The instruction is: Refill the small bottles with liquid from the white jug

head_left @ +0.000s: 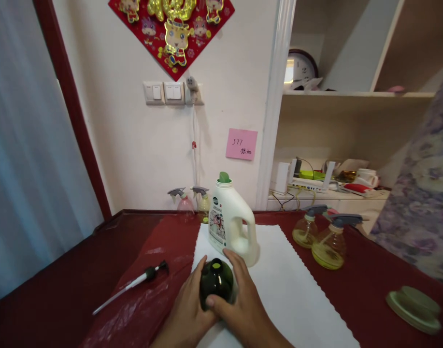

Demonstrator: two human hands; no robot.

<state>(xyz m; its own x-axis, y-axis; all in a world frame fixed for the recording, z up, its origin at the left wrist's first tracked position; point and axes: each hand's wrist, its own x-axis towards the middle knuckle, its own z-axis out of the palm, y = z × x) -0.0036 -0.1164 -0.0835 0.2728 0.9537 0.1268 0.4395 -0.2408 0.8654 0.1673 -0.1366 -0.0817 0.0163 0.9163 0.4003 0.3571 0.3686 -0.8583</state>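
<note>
A dark green round bottle [216, 285] with an open neck stands on a white cloth [293, 290] near me. My left hand [187, 309] cups its left side and my right hand [243, 304] wraps its right side, thumb across the front. Just behind it stands a white jug [230, 224] with a green cap and a handle. A pump head with a long tube [132, 285] lies on the red plastic sheet [152, 290] to the left.
Two yellow-filled spray bottles [324, 241] stand at the right of the cloth, two small sprayers [192, 203] against the wall. A green lid [415, 307] lies at the right. A person in floral cloth [420, 203] stands on the right by shelves.
</note>
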